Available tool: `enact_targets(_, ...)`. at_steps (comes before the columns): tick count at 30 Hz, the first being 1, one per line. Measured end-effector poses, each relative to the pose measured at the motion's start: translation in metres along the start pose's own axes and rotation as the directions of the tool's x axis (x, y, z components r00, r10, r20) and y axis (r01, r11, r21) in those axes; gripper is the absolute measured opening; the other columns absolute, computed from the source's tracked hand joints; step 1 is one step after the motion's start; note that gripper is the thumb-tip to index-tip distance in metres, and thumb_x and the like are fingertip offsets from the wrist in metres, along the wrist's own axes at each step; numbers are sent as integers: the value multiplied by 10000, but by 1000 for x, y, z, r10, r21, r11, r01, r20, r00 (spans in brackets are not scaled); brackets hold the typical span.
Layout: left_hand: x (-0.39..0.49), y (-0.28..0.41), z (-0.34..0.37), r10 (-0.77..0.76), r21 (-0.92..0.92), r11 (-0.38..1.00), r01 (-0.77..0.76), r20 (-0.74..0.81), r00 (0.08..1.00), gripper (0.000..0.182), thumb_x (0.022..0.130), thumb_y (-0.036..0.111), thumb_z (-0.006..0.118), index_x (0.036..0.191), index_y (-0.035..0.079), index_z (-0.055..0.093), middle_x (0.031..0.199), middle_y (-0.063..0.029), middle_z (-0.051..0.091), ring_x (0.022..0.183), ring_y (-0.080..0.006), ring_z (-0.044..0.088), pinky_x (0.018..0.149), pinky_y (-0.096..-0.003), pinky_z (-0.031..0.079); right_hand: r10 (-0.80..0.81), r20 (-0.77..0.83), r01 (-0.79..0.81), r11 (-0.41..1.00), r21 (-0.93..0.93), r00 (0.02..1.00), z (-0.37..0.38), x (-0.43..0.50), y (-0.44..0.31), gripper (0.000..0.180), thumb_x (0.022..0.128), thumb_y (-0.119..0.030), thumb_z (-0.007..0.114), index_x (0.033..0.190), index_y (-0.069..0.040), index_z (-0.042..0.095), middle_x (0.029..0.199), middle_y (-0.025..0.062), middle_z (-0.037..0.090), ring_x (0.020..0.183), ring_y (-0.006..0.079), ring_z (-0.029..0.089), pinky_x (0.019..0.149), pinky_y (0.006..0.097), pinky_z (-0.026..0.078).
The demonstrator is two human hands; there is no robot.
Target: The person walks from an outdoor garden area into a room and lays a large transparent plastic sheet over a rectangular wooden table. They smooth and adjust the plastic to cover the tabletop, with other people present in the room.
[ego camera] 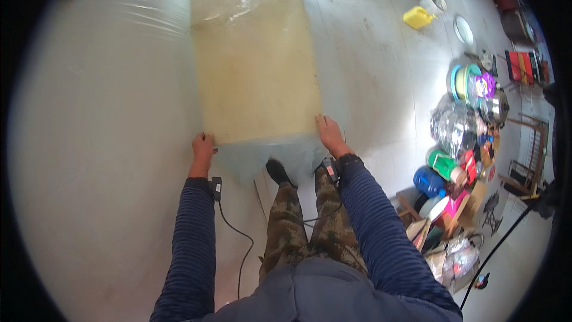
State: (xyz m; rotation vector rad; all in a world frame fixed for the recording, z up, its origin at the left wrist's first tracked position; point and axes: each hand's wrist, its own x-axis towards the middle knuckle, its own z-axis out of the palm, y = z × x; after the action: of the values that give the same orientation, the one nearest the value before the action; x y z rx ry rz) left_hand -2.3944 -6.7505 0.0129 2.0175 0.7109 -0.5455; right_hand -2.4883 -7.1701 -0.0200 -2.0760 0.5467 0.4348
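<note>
A long yellowish sheet (257, 80) stretches away from me, with clear plastic film (263, 154) over or around it and hanging past its near edge. My left hand (204, 145) grips the film at the sheet's near left corner. At the near right corner, my right hand (330, 130) pinches the edge between thumb and fingers. Both hands are at about the same distance from my body, one on each side. Whether the fingers hold the sheet as well as the film cannot be told.
Pale floor panels (366, 76) lie to the right. Farther right stand a yellow jug (418, 18), a white bucket (432, 2), stacked basins (465, 82), a steel pot (495, 106), a blue water bottle (429, 181) and bagged clutter. Thin cables hang near both wrists.
</note>
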Motion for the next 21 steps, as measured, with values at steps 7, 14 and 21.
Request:
enact_targets(7,-8,8,0,-50,-12,999,51,62,997,366,1009,326,566,1135,-16,607,1093,-117,615,953,-228,623,686,-399,609,69,111,-78,994,77,991,-14,-32,19,539,927,-413,615,1250,18,602,1225,274,628,1135,474,584,982,488,475)
enact_targets(14,-10,20,-3,-148,60,988,145,60,987,433,1028,336,542,1274,-20,544,1219,-139,582,1042,-256,603,773,-426,609,169,24,-167,982,-87,985,0,-43,0,392,923,-297,591,1189,-14,647,1200,237,655,1144,424,602,978,498,480)
enact_targets(21,-10,18,-7,-137,62,989,133,58,989,498,1035,357,530,1331,-43,507,1272,-165,569,1105,-277,597,784,-429,613,133,-217,-173,969,-176,967,6,-53,12,218,918,-210,574,1016,-50,684,1082,181,694,1037,409,648,864,523,518)
